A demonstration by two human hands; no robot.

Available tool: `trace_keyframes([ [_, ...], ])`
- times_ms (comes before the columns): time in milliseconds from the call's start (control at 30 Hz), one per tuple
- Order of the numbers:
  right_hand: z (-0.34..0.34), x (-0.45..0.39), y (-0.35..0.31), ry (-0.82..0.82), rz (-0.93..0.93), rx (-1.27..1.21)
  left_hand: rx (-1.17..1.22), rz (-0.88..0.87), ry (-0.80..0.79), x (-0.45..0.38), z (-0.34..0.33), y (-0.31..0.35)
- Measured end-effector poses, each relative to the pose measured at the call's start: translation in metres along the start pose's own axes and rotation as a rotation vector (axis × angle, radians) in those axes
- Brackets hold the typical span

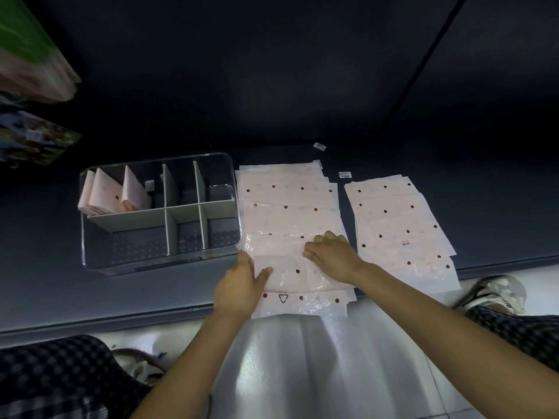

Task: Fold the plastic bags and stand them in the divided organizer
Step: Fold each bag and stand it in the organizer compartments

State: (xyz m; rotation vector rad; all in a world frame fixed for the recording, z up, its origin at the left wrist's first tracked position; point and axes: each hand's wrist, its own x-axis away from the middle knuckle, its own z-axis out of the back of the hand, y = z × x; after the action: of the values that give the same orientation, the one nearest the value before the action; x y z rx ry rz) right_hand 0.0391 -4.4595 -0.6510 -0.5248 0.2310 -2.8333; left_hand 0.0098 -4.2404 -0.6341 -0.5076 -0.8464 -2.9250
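Left hand (239, 285) lies flat on the near left edge of the top bag (290, 261), fingers straight, thumb spread across the plastic, pressing it down. Right hand (328, 252) sits on the same bag's right side, knuckles up, fingers curled and bunching the plastic under them; ring visible on one finger. That bag is the uppermost of the middle stack of bags (287, 201), pale pink with dark red dots, lying flat just right of the organizer (160, 258). Stack's near end overhangs the edge of the dark shelf (45, 252); a bag there shows a triangle mark. Second stack of bags (399, 219), same print, lies further right of the organizer, apart from the middle stack. Organizer is clear with pale dividers; three folded bags (113, 193) stand upright and leaning in its far left compartment, other compartments hold nothing visible. Two small labels (344, 175) lie on the shelf beyond the stacks. Checked trouser legs and a shoe (496, 293) at the frame's bottom, white floor between.
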Motion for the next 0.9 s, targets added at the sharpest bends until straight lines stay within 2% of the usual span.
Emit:
trace_keyframes([
  [67,-0.002,0.000,-0.001,0.005,0.002,0.042,-0.184,-0.096,0.167,0.009,-0.001,0.010],
  [133,-0.002,0.000,-0.003,0.010,-0.007,0.067,-0.234,-0.335,0.226,0.018,-0.011,0.021],
  [200,-0.003,0.001,-0.005,0.022,-0.016,0.084,-0.255,-0.530,0.081,0.023,-0.028,0.023],
  [267,-0.004,0.001,-0.007,0.032,-0.020,0.092,-0.434,-0.602,-0.099,0.024,-0.042,0.014],
  [433,-0.005,0.005,-0.014,0.049,-0.084,0.147,-0.594,-0.603,-0.136,0.020,-0.058,-0.015],
  [533,-0.015,0.021,-0.029,0.249,-0.201,0.088,-0.608,-0.605,-0.133,0.016,-0.060,-0.016],
  [600,-0.027,0.036,-0.047,0.349,-0.112,-0.036,-0.622,-0.609,-0.116,0.016,-0.061,-0.016],
  [667,-0.041,0.050,-0.060,0.237,0.055,-0.086,-0.603,-0.613,-0.108,0.016,-0.063,-0.017],
  [700,-0.048,0.055,-0.062,0.162,0.082,-0.088,-0.582,-0.612,-0.111,0.016,-0.063,-0.017],
  [900,-0.058,0.068,-0.025,0.098,-0.167,-0.023,-0.575,-0.629,-0.089,0.017,-0.055,-0.025],
])
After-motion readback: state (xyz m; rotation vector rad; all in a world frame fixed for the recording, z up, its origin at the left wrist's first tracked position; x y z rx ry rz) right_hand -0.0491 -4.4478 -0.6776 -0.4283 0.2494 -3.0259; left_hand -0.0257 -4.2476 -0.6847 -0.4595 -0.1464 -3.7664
